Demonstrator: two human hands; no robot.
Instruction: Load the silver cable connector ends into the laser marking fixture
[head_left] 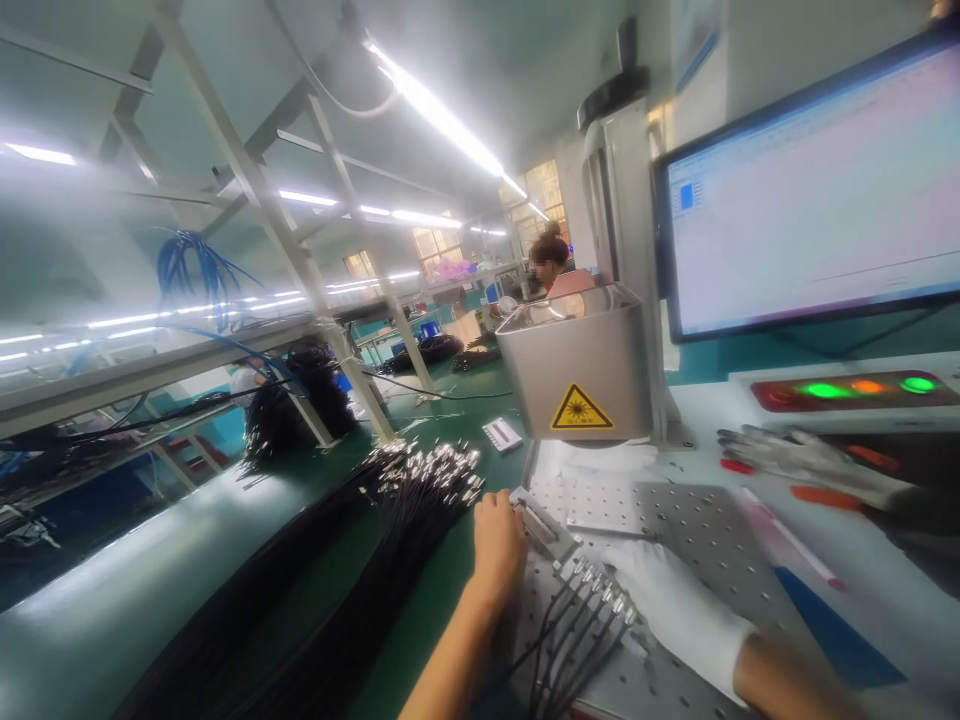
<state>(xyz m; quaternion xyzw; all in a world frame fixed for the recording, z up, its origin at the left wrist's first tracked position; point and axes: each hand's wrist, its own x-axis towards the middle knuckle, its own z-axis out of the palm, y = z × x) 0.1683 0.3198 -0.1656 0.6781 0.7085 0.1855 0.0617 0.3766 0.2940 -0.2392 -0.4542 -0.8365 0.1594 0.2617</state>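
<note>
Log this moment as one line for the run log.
left hand: bare, on metal fixture | right hand: white glove, over cable ends on perforated plate | cable bundle left on bench
</note>
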